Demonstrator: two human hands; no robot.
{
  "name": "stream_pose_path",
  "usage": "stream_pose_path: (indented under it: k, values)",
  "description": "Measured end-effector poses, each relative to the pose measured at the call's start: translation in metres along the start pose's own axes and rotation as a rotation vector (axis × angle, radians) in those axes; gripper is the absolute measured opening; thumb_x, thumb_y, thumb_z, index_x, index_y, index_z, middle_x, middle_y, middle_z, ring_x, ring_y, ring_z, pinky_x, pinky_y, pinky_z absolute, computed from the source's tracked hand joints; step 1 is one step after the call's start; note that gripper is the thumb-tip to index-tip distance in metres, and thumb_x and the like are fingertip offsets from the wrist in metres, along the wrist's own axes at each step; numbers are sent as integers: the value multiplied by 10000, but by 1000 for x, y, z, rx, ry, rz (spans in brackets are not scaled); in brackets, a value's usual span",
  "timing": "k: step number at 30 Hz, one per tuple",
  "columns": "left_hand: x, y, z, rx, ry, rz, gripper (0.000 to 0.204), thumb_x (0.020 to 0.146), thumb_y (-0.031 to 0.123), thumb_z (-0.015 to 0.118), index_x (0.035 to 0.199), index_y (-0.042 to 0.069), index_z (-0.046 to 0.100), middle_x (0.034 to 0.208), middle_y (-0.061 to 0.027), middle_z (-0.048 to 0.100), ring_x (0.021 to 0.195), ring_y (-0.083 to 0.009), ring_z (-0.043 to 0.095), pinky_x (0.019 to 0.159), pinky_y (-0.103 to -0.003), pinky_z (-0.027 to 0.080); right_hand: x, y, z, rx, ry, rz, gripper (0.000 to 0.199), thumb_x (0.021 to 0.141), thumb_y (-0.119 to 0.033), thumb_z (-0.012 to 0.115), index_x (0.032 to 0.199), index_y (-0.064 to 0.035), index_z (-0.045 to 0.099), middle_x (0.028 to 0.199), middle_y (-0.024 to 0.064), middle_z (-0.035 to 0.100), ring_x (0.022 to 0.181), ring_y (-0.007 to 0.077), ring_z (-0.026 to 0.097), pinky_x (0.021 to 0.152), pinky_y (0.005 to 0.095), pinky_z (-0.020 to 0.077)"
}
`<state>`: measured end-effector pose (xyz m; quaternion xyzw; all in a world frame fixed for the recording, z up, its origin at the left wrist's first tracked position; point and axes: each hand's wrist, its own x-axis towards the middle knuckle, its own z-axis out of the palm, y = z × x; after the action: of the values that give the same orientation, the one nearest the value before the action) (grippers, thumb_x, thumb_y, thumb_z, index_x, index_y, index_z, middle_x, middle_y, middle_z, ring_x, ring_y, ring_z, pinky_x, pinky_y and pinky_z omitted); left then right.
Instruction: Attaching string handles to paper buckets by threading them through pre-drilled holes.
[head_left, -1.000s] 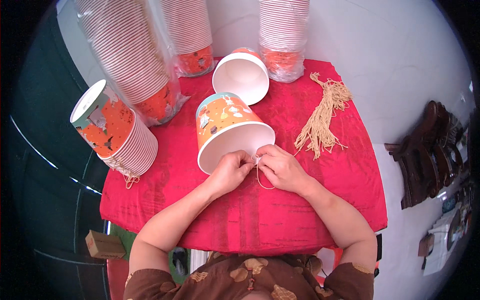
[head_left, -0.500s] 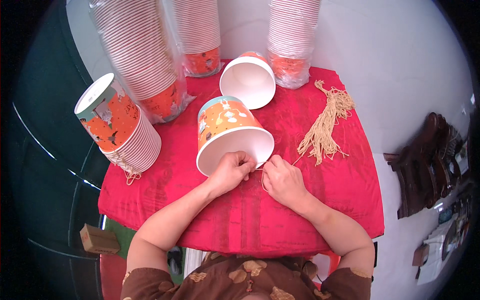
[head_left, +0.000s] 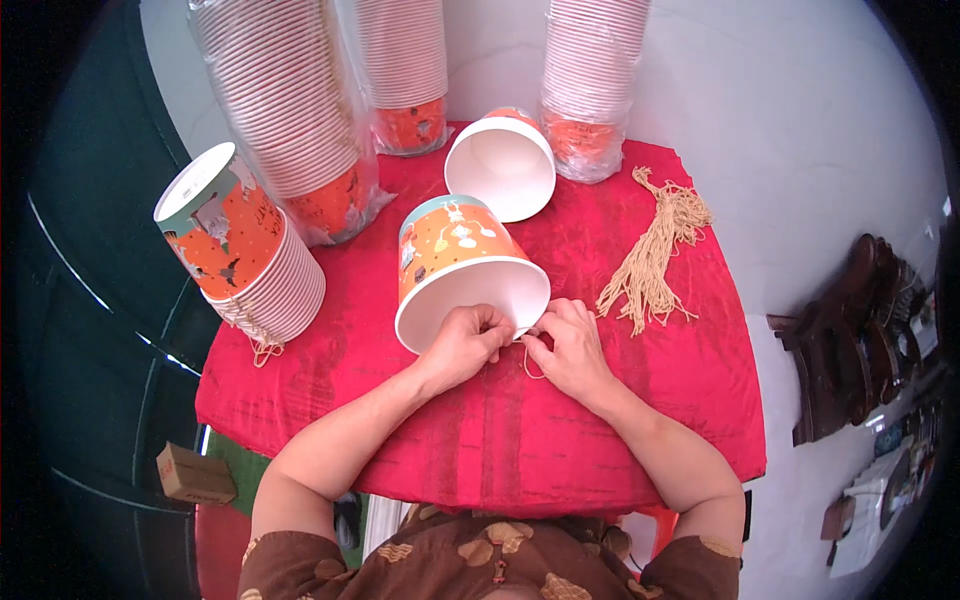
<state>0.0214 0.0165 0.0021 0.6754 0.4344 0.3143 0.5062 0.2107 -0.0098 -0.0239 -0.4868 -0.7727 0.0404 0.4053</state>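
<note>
An orange paper bucket (head_left: pixel 455 240) with a white rim lies tilted on its side, its opening toward me. My left hand (head_left: pixel 467 343) is closed in a pinch at the bucket's lower rim, where a thin beige cord (head_left: pixel 532 366) runs. My right hand (head_left: pixel 572 350) is just to its right, thumb and forefinger pinched on the cord by the rim. A small loop of the cord hangs below the fingers onto the cloth. The left fingertips partly hide where cord and rim meet.
A bundle of beige cords (head_left: pixel 660 255) lies at the right on the red cloth (head_left: pixel 640 400). Behind my bucket rests another bucket (head_left: pixel 500 170). Nested buckets (head_left: pixel 265 290) stand at the left, with tall wrapped stacks (head_left: pixel 290 110) at the back.
My right hand's fingers have spread and moved up slightly against the rim, with the cord loop below them now more visible. My left hand has stayed at the rim.
</note>
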Motion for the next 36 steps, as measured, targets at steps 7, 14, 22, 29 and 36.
stream_pose_path:
  k: [7, 14, 22, 29, 36]
  values:
    - [0, -2, 1, -59, -14, -9, 155, 913, 89, 560, 846, -33, 627, 739, -34, 608, 614, -102, 552, 568, -265, 464, 4, 18, -9, -55, 105, 5, 103, 709, -13, 641, 788, -54, 589, 894, 89, 603, 892, 292, 545, 791, 424, 418]
    - [-1, -1, -1, -131, -3, -44, 153, 912, 92, 559, 823, -18, 619, 738, -26, 603, 614, -90, 546, 562, -253, 455, 13, 11, -21, 35, 319, -28, 241, 671, -8, 635, 902, -40, 573, 978, 122, 560, 913, 313, 538, 822, 431, 407]
    - [0, -1, 1, -134, 18, -13, 153, 905, 90, 568, 810, -17, 620, 724, -23, 605, 598, -88, 542, 550, -252, 448, 7, -14, -19, -60, 96, -310, 139, 657, -94, 732, 712, -61, 609, 840, 67, 546, 826, 250, 520, 747, 396, 388]
    - [-1, -4, 2, -120, 38, -21, 143, 899, 85, 577, 829, -26, 632, 724, -32, 617, 605, -90, 548, 553, -254, 454, 1, -13, -10, -162, 43, -165, 115, 714, -112, 730, 761, -55, 642, 814, 71, 538, 828, 253, 513, 738, 405, 390]
    - [0, -10, 2, -78, 27, 22, 94, 888, 68, 602, 886, -24, 622, 766, -41, 624, 646, -95, 562, 583, -264, 474, -3, -17, -6, -77, 8, -158, 65, 788, -69, 686, 816, -32, 640, 799, 99, 536, 757, 279, 554, 677, 407, 428]
